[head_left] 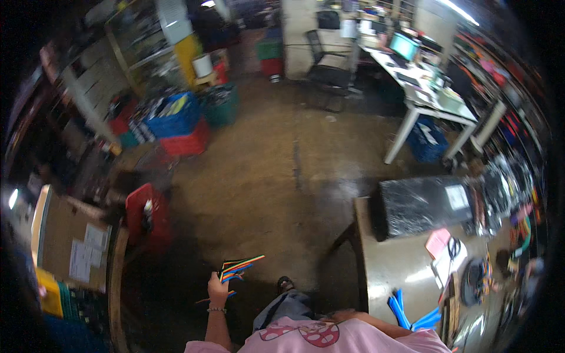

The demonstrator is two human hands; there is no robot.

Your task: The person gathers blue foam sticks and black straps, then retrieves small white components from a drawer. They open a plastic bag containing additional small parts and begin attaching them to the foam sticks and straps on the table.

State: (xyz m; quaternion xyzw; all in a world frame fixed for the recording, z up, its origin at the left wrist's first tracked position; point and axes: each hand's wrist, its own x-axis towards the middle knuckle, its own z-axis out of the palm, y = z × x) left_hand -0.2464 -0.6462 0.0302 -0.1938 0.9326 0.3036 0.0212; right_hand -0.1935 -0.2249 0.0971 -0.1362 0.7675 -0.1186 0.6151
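left hand closed, gripping bundle of coloured strips low in view, left of centre | long axis runs from hand toward 2 o'clock, free ends fanned, pointing up-right over floor | right hand: only forearm shows, at 3 o'clock beside bench; grip cannot be told | blue strips lie on bench
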